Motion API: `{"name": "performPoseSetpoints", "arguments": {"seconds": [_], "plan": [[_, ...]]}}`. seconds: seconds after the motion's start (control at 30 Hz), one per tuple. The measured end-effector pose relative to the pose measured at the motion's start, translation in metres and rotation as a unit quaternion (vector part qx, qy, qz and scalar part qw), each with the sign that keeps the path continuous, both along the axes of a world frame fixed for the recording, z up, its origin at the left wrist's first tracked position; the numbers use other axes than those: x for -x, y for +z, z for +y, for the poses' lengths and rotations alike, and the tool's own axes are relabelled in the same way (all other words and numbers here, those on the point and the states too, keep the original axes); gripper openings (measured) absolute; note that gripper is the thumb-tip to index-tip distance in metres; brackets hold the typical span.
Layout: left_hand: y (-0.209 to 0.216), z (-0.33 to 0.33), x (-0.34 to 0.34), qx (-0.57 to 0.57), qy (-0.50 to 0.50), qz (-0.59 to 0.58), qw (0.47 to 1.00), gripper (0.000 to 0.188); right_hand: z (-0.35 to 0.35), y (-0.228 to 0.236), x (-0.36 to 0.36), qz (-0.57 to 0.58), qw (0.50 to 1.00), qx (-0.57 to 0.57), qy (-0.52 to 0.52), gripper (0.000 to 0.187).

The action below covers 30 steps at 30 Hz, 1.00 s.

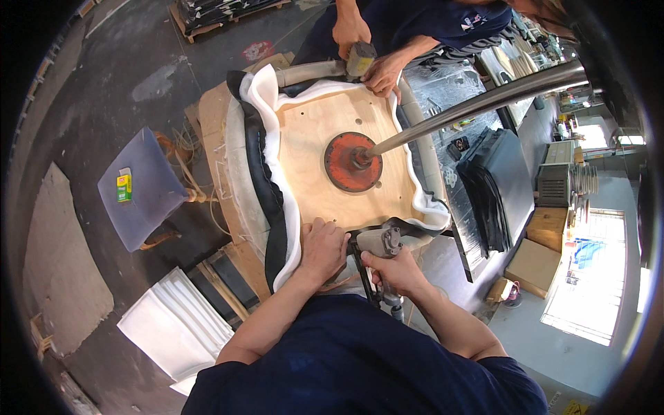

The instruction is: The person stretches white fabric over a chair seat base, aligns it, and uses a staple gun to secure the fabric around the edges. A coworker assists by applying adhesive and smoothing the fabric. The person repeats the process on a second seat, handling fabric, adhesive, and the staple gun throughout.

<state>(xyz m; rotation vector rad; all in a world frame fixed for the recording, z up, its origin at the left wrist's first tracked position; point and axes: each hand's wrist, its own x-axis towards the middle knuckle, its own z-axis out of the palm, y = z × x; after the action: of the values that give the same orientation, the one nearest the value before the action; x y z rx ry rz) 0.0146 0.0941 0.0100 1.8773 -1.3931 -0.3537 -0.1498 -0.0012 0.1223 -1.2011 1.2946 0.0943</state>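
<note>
A plywood seat board lies underside up, with white padding and black cover material rising round its edges. A red round plate on a metal rod bears on the middle of the board. My left hand presses the black cover at the near edge, its fingers bent over the rim. In my right hand is a pneumatic staple gun, its head at the same edge. Its nose is partly hidden.
Across the board a co-worker's hand holds another staple gun; their other hand presses the far edge. A stool with a small yellow-green box and white sheets stand left. Black panels lie on the right table.
</note>
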Motion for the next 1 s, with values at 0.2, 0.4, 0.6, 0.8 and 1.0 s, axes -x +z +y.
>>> {"name": "performPoseSetpoints", "arguments": {"seconds": [0.2,0.4,0.6,0.8,1.0], "plan": [[0.001,-0.003,0.005,-0.011,0.012,0.014,1.000,0.020,0.004,0.007,-0.015,0.009,1.000,0.030,-0.003,0.024],[0.003,-0.005,0.007,-0.020,0.013,0.023,0.999,0.018,0.000,0.005,-0.019,0.053,0.997,0.046,0.020,0.020],[0.015,-0.008,0.006,-0.100,-0.010,-0.040,0.994,0.015,-0.002,0.012,0.006,0.000,0.999,0.043,-0.012,0.031],[0.040,-0.059,0.008,-0.050,-0.125,0.000,0.991,0.026,-0.016,0.016,0.074,-0.027,0.985,0.121,-0.120,0.026],[0.010,-0.107,0.016,0.033,-0.238,-0.039,0.970,0.028,-0.045,0.015,0.068,-0.015,0.988,0.137,-0.072,0.028]]}}
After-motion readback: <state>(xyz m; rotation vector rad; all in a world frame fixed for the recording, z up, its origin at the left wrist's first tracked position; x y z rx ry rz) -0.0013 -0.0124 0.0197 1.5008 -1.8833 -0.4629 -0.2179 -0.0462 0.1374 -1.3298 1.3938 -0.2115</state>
